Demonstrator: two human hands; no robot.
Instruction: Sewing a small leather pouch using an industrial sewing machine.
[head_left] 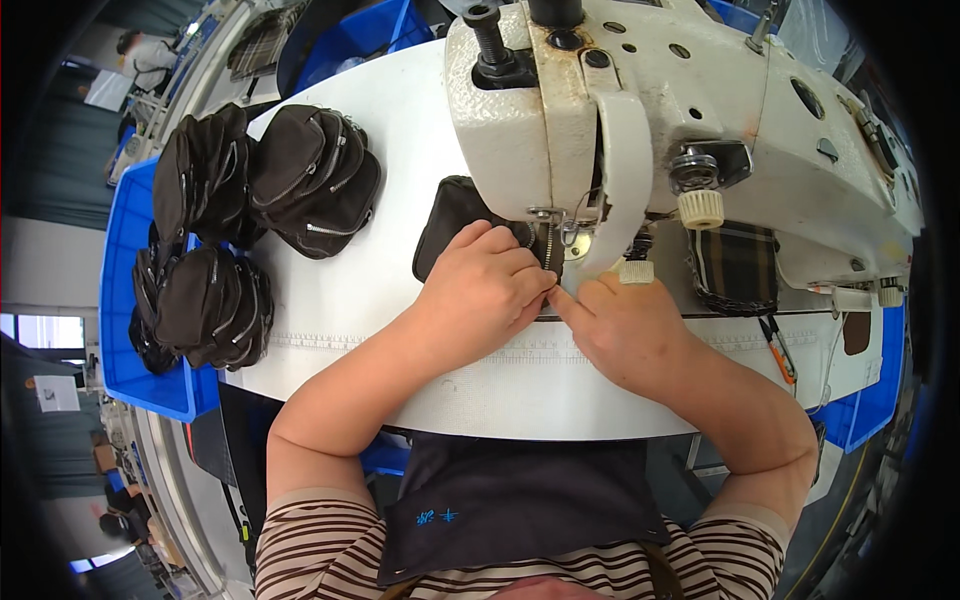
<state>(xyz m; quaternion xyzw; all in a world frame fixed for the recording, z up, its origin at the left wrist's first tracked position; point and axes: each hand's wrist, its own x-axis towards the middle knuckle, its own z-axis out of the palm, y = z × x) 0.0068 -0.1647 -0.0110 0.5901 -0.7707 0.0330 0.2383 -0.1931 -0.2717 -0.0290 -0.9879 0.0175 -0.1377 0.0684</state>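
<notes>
A dark brown fabric pouch [448, 222] lies on the white sewing table, partly under the head of a white sewing machine [700, 110]. Along its right edge runs a metal zipper [548, 243], beside the presser foot. My left hand [485, 290] is closed, its fingers bent over the pouch and pinching the zipper's near end. Close against it, my right hand [632, 325] has its index fingertip on that same edge. The right hand's other fingers curl in by the needle plate, and its thumb is hidden.
Stacks of dark zippered pouches [315, 180] sit at the left, some over a blue bin [125, 340]. Right of the needle lies a plaid fabric piece [735, 268], with orange-handled snips [777, 350] nearby. A ruler strip [320, 341] crosses the table. Other people are far left.
</notes>
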